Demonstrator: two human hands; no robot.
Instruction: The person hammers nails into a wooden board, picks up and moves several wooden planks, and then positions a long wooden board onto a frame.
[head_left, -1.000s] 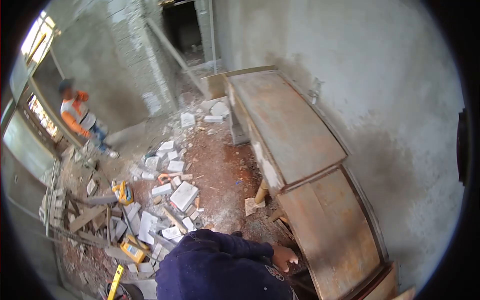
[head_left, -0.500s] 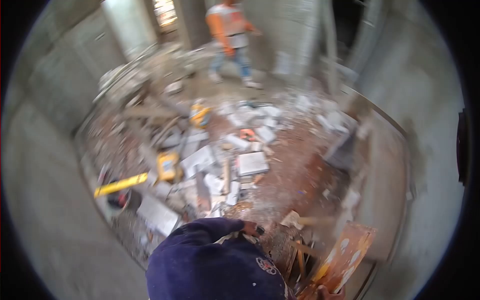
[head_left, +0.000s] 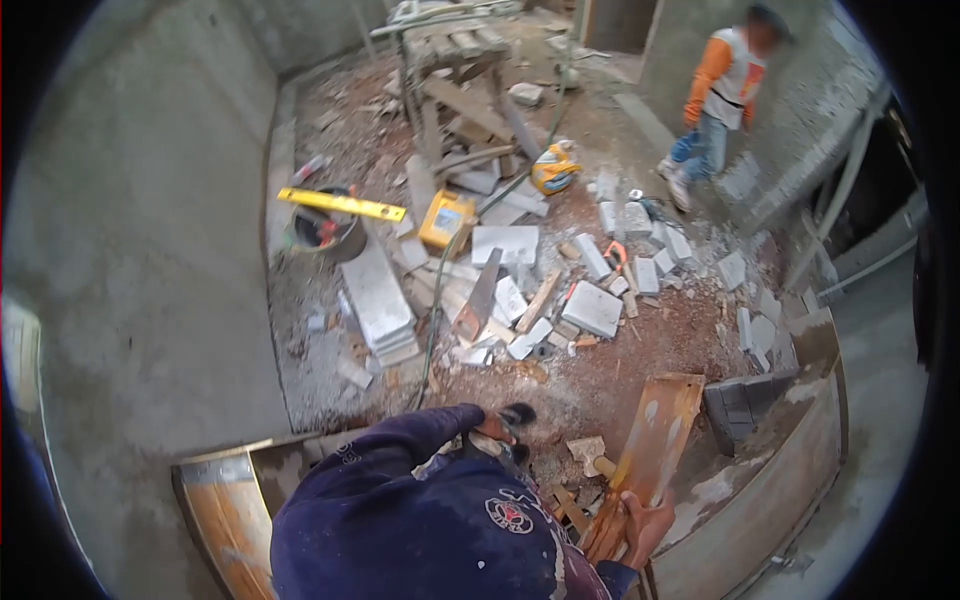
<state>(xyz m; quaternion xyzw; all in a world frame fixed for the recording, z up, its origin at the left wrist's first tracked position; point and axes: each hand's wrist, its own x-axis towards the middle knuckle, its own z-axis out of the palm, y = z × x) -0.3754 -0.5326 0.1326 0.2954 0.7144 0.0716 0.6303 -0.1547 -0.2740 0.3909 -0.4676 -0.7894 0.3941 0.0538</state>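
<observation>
My right hand is closed round the lower part of a long wooden board, stained orange-brown with pale patches, which slants up and to the right. My left hand is near my waist at the end of the dark blue sleeve, with its fingers bent; what it holds, if anything, is too small to make out. A pale broken chunk and short wood scraps lie between the hand and the board.
White blocks, a handsaw, a yellow container and a bucket with a yellow level across it are on the rubble floor. A person in orange sleeves is at the upper right.
The view has turned left, so the floor items appear farther right. The board stands steeper in my right hand. The other person appears at the upper right, turned differently.
</observation>
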